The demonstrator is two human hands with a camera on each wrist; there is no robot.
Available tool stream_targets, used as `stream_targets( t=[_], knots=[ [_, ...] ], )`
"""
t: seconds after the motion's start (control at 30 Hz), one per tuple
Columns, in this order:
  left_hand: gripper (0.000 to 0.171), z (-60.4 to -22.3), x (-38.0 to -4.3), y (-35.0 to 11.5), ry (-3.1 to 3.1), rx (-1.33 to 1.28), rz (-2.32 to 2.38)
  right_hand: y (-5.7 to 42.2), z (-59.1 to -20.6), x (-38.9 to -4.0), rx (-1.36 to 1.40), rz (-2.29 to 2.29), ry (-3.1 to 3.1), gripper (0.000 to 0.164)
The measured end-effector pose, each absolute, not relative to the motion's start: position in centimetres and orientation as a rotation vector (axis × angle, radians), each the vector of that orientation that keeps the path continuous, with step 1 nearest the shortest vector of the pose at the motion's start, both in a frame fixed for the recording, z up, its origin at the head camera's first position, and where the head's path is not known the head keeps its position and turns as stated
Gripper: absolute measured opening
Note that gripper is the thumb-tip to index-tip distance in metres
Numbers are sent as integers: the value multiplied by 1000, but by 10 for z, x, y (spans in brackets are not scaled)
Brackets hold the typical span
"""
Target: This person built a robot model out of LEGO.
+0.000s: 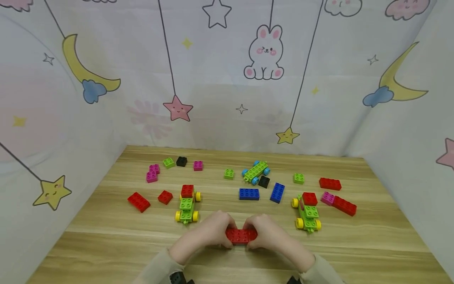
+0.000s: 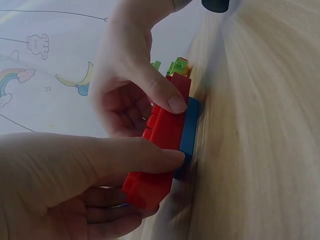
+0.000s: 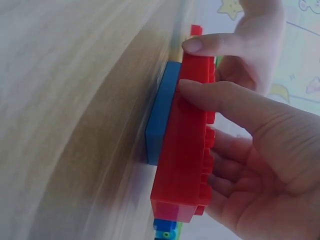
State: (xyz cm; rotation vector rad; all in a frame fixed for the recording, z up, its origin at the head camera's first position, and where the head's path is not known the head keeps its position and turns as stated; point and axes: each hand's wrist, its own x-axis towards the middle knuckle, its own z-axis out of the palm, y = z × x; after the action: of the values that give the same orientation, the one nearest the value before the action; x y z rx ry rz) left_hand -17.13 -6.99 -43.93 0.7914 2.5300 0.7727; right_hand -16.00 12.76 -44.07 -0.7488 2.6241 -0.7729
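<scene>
Both hands meet at the near middle of the table, over red toy building bricks [image 1: 241,236] set end to end. My left hand [image 1: 220,228] grips the left end, thumb on the near side and fingers behind. My right hand [image 1: 263,230] holds the right end in the same way. Under the red bricks lies a blue brick [image 3: 161,117], flat on the table and shorter than the red row, whose ends stick out past it. In the left wrist view, both thumbs press the red side [image 2: 167,127] just above the blue brick. Fingers partly hide the studs.
Brick cars with yellow wheels stand left [image 1: 186,205] and right [image 1: 307,213]. Behind are a green car base with blue wheels [image 1: 256,172], two blue bricks [image 1: 249,194], and several loose red [image 1: 139,202], pink, green and black bricks. A printed curtain [image 1: 220,118] encloses the table [image 1: 106,232].
</scene>
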Motion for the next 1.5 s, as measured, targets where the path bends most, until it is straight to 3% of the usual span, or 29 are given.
stream_targets(
  t=[0.37, 0.7, 0.97, 1.5],
  knots=[
    [28, -436, -171, -72, 2540, 806, 766, 124, -445, -158, -765, -795, 2644, 35],
    [28, -432, -174, -78, 2499, 808, 837, 122, -441, -161, -753, -865, 2656, 30],
    [38, -425, -177, -81, 2507, 806, 847, 126, -435, -161, -772, -890, 2670, 30],
    [41, -422, -180, -98, 2603, 1040, 847, 132, -428, -164, -835, -870, 2732, 34]
  ],
)
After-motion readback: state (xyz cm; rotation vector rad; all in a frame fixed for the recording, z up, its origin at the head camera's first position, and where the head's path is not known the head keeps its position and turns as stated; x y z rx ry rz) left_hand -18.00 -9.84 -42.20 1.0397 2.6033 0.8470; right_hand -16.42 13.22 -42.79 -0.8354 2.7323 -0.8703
